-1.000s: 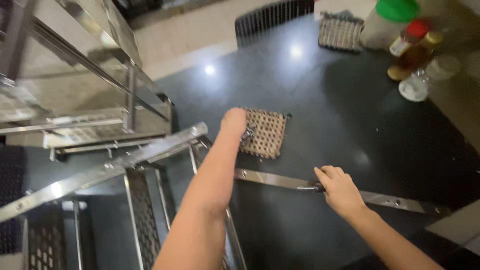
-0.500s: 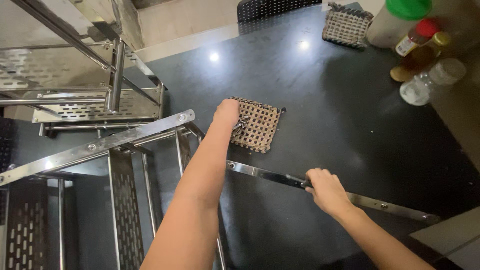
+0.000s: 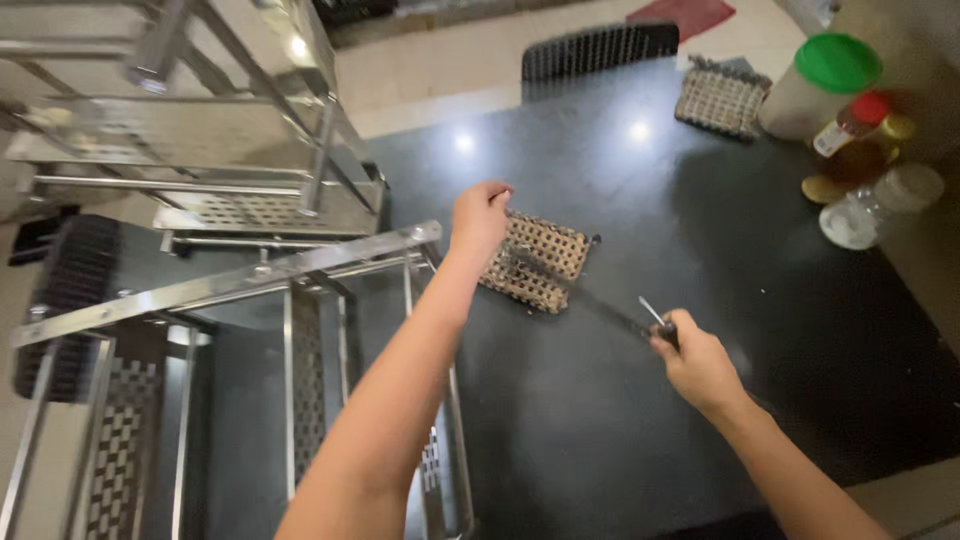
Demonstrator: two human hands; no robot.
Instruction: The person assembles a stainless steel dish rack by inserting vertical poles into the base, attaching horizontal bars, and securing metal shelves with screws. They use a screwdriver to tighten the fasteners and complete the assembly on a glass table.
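Note:
My left hand point(image 3: 480, 215) reaches out over the black table point(image 3: 600, 430) with its fingers curled at the near-left corner of a square woven mat point(image 3: 545, 262). I cannot see whether it holds anything. My right hand point(image 3: 695, 362) is closed around a long flat steel bar point(image 3: 600, 305), which is blurred and runs from my fist up toward the mat. A thin shiny tip point(image 3: 650, 310) sticks out just above my fist.
A steel rack frame point(image 3: 230, 275) with perforated shelves lies at the left, with another shelf unit point(image 3: 200, 130) behind it. At the far right stand a second woven mat point(image 3: 720, 97), a green-lidded white jar point(image 3: 815, 85), a red-capped bottle point(image 3: 848, 125) and a clear jar point(image 3: 880, 205). A black chair back point(image 3: 590, 50) stands behind the table.
The steel bar lay flat on the table under my right hand; now that hand has swung it toward the mat. My left hand stays at the mat, with its fingers curled tighter.

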